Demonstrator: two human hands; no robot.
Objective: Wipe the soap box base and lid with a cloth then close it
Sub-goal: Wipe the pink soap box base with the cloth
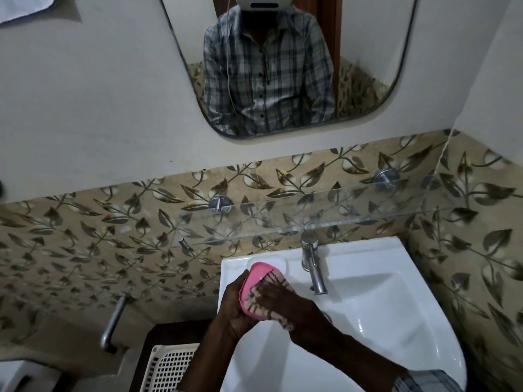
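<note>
Left hand (235,302) is clamped round the edge of the pink soap box half (253,284), tilting its hollow up over the sink (368,292) so the right hand (278,302) can press the striped cloth (271,287) inside. The other half (267,261), whitish, waits on the sink's back ledge.

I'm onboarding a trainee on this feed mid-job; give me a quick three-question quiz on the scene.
1. True or false: the pink soap box part is resting on the sink.
2. Which hand presses the striped cloth into it?
A. left
B. right
3. Fill in: the tap stands to the ____ of the pink part in the picture.

Key:
1. False; the left hand holds it above the sink's rim.
2. B, the right hand.
3. right
</note>
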